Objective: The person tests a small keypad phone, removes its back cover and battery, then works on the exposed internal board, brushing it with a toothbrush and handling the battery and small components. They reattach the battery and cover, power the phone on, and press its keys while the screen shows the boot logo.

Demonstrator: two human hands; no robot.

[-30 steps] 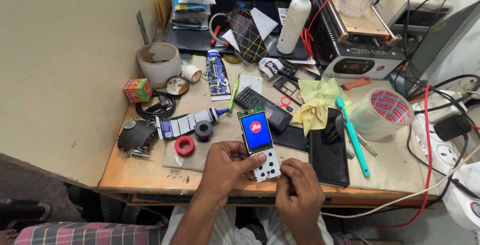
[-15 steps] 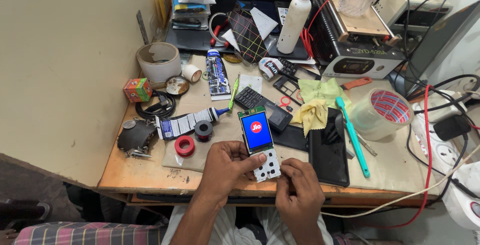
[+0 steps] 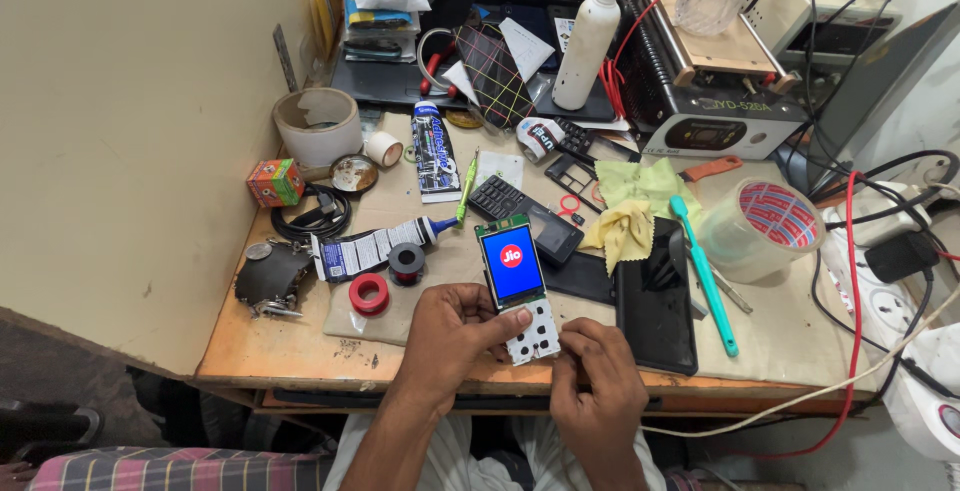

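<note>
My left hand (image 3: 455, 336) holds an opened small phone (image 3: 518, 286) at its left side, above the desk's front edge. The phone's case is off: a lit blue screen with a round red mark sits above a bare white keypad board with round contacts. My right hand (image 3: 592, 383) is at the board's lower right corner, thumb and forefinger pinched against it. Whether those fingers hold a small part is hidden.
On the wooden desk (image 3: 300, 356): a red tape roll (image 3: 369, 294), a black tape roll (image 3: 407, 261), a glue tube (image 3: 368, 248), a black keypad cover (image 3: 498, 197), a yellow cloth (image 3: 626, 223), a teal brush (image 3: 703, 273), a dark phone (image 3: 655, 301), a wide tape roll (image 3: 762, 228), a white spray bottle (image 3: 586, 39).
The phone has shifted slightly to the right and tilted a little in my left hand. My right hand stays at the board's lower corner.
</note>
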